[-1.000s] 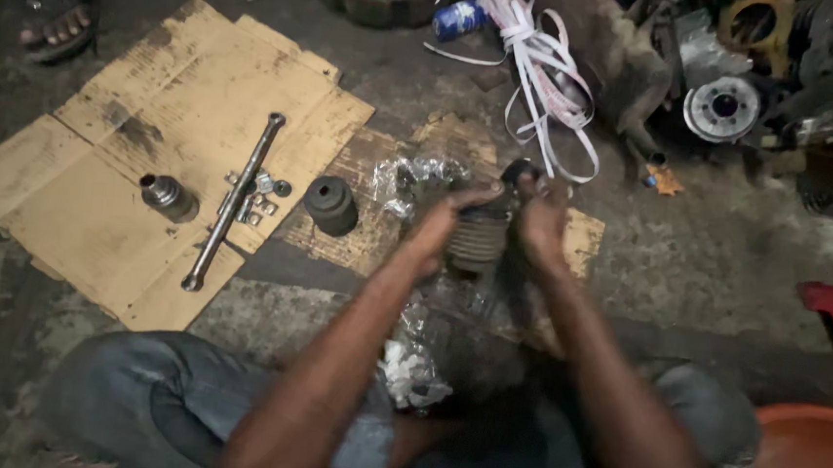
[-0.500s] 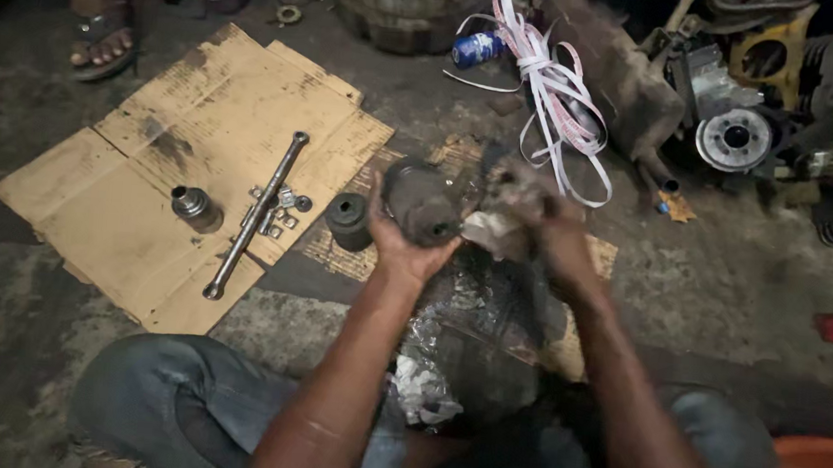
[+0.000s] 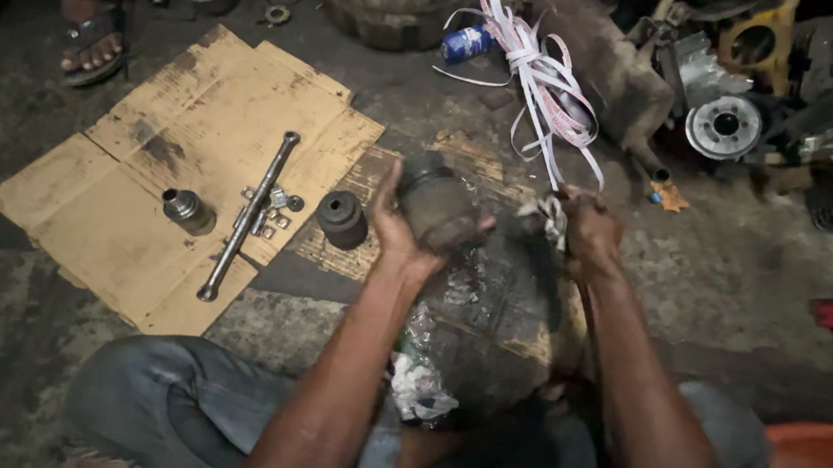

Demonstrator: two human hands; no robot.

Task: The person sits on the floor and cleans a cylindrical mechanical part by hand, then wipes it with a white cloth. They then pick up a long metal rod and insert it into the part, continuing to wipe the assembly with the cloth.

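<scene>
Dark rubber boot (image 3: 435, 206) sits at frame centre, gripped by the left hand (image 3: 399, 231). Right hand (image 3: 588, 232), just beside it, is closed on a dirty rag (image 3: 547, 214). Farther left, a steel bar (image 3: 248, 214) lies on cardboard (image 3: 192, 91).

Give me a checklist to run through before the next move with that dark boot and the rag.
1. Left hand grips the dark rubber boot: ok, fingers wrap it, held above the floor.
2. Right hand holds the rag: ok, bunched in the fist.
3. Boot and rag apart: ok, a gap shows between them.
4. Boot interior clean: cannot tell, too dark and blurred.
5. Long steel bar, black socket and loose nuts lie on the cardboard: ok, beside the left hand.
6. Another person's sandalled foot away from the hands: ok, beyond the cardboard's far corner.
</scene>
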